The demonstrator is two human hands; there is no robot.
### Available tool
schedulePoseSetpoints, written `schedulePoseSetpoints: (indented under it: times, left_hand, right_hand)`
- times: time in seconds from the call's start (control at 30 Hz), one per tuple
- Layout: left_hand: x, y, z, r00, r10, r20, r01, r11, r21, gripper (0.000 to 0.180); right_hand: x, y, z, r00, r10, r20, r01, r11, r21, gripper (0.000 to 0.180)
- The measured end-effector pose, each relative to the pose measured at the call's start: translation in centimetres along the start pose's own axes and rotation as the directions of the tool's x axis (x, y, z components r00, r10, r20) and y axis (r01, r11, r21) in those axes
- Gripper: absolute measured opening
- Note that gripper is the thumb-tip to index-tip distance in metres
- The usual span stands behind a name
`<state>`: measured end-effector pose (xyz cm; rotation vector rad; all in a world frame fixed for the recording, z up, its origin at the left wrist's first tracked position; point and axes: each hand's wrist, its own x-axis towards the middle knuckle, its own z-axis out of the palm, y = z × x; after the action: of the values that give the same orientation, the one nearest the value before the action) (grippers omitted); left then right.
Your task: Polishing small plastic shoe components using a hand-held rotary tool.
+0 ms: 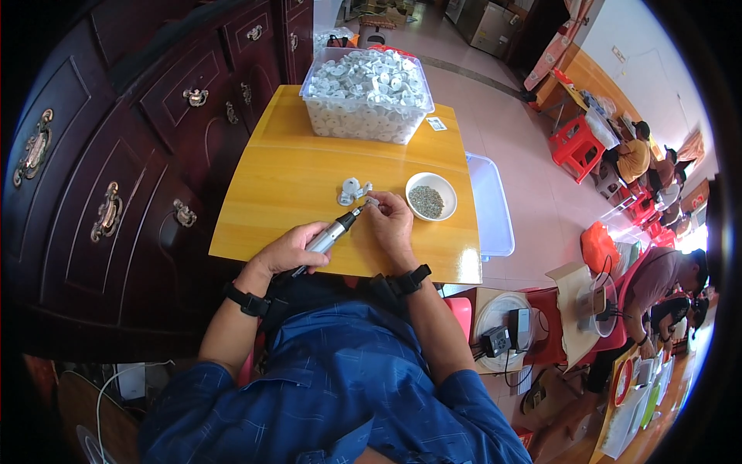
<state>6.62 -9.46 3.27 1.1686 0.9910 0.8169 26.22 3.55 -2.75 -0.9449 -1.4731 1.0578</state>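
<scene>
Past blue shirt (pixel 332 394): gripping electric screwdriver (pixel 325 238) in left hand (pixel 291 249), pinching pale part (pixel 372 203) in right hand (pixel 393 222); probably fastening, keep aligned.

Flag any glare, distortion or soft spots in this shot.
Head view: bright glare on the near right corner of the table; cabinet edges curve and its lower part sinks into shadow; far right edge washed out; the tool reads clearly, but detail at its tip is too small to judge.

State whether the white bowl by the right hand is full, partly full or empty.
Partly full: small greyish pieces lie in the white bowl, and its bare white inner wall shows around them.
</scene>
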Motion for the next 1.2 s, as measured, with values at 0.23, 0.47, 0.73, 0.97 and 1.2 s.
schedulePoseSetpoints:
  times: [0.23, 0.47, 0.73, 0.97, 1.2]
  left_hand:
    - [0.2, -0.2, -0.2, 1.0, -0.019, -0.003, 0.019, 1.0, -0.023, 0.061]
    - [0.0, 0.4, 0.4, 0.999, -0.02, -0.038, 0.019, 0.999, -0.035, 0.05]
    - [0.0, 0.4, 0.3, 1.0, 0.0, -0.002, 0.0, 0.999, -0.044, 0.053]
    - [-0.1, 0.7, 0.4, 0.999, 0.026, -0.024, -0.028, 0.994, -0.11, 0.062]
    - [0.5, -0.1, -0.4, 0.995, 0.032, -0.099, -0.051, 0.979, -0.199, 0.058]
  right_hand:
    - [-0.1, -1.1, -0.5, 0.991, -0.133, 0.004, 0.131, 0.975, -0.18, 0.021]
    - [-0.1, -1.2, -0.6, 0.988, -0.155, 0.021, 0.156, 0.963, -0.22, 0.02]
    - [-0.3, -1.4, -0.6, 0.998, -0.053, 0.02, 0.055, 0.989, -0.136, 0.018]
    - [0.1, -2.6, -1.7, 0.998, -0.05, 0.032, 0.055, 0.979, -0.197, 0.024]
    - [1.0, -1.8, -3.5, 0.994, -0.1, 0.032, 0.105, 0.919, -0.38, 0.024]
